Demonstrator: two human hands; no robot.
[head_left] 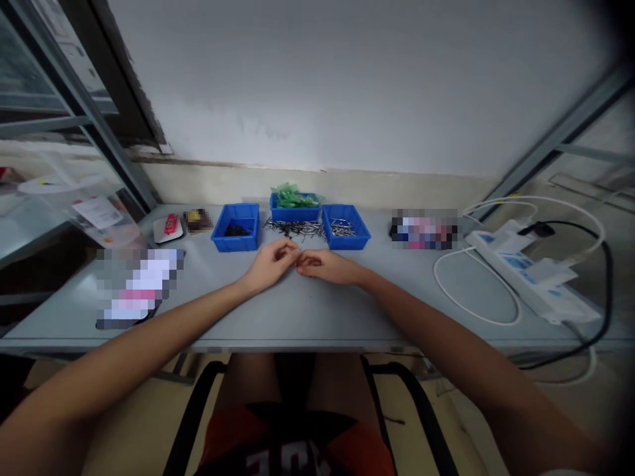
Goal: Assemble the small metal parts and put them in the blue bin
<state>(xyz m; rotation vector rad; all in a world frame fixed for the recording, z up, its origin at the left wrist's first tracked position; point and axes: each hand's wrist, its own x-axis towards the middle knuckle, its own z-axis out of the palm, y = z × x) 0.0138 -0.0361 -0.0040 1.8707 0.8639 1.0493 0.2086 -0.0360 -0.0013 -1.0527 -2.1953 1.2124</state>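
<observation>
Screws (292, 229) are seen in a loose pile on the table (297, 311) between the blue bins (235, 228), just beyond both hands, while the left hand (270, 263) and right hand (322, 266) are kept fingertip to fingertip, curled, with any pinched piece too small to be told.
</observation>
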